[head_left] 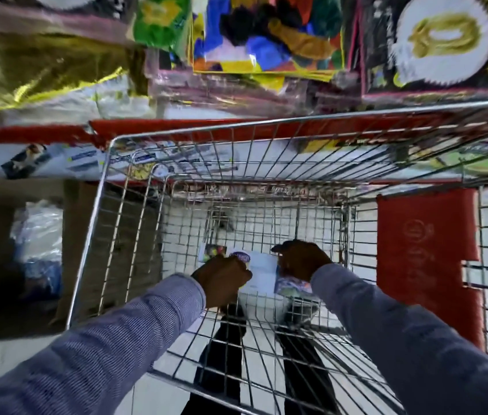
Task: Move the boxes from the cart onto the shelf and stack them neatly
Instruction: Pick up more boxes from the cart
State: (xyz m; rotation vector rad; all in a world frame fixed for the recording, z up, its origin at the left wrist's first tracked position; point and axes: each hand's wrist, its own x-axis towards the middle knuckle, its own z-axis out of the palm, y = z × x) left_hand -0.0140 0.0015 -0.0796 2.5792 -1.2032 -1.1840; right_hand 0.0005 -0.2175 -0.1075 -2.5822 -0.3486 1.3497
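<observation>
A white box (262,272) with colourful printed ends lies at the bottom of the wire cart (108,187). Both my hands reach down into the basket. My left hand (223,280) is closed on the box's left end. My right hand (301,260) grips its right end from above. Part of the box is hidden under my hands. Beyond the cart's far rim runs the shelf (42,134) with a red front edge, holding flat white printed boxes (66,163).
Foil and balloon packets (266,34) hang above the shelf. A red panel (425,259) stands right of the cart. A dark cardboard carton (3,250) with plastic-wrapped goods sits on the floor at left. My legs show through the cart's mesh.
</observation>
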